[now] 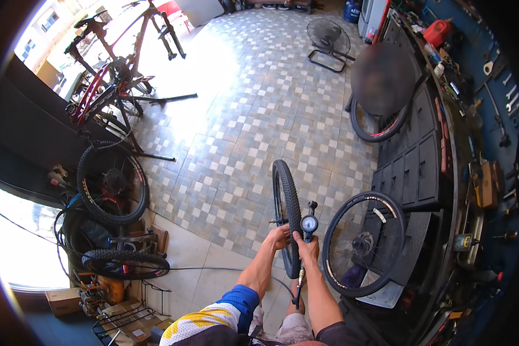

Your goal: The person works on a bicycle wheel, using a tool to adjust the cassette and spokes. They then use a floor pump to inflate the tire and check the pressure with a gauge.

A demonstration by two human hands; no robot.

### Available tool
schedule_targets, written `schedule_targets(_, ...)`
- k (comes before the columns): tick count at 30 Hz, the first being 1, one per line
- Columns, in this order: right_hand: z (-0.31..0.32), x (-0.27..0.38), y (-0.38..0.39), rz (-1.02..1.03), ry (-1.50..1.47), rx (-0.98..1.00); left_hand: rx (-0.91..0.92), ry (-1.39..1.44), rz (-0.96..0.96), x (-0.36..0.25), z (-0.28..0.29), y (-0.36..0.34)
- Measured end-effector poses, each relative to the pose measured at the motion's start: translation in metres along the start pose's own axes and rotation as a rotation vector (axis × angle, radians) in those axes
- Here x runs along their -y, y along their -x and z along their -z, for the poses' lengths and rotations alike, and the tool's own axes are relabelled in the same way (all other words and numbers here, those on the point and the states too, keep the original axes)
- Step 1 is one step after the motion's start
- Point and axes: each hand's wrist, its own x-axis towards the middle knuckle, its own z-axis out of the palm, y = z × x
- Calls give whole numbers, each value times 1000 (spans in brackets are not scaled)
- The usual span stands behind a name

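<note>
An upright black knobby bicycle wheel (286,210) stands on the tiled floor (254,115). The left hand (279,237) clasps its tyre; the right hand (307,248) seems wrapped around a round-dialled inflator gauge (309,224). A bare black rim (363,242) leans just beside, against dark drawers (412,167).

Strong daylight reaches us from the upper left — the open doorway (57,29) is blown out to white, and a bright patch washes the tiled floor (213,63) below it. A second overexposed glare sits at the lower left window (17,242). We note the right side is far dimmer; the tool wall (490,115) reads dark blue and murky. Bicycle frames (115,75) near the door show as near-silhouettes, casting thin shadows. Fisheye bending is heavy — floor lines curve, corners vignette to black. One round blurred smear (383,78) sits upper right. The centre is sharp; our hands (297,242) are evenly lit.
</note>
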Motion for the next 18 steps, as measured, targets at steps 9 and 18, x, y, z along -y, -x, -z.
schedule_targets(9,1,13,11,-2,13,43,10,-31,-46,3,10,-16)
schedule_targets(18,-16,-14,-1,138,39,-58,136,-13,44,1,16,-14)
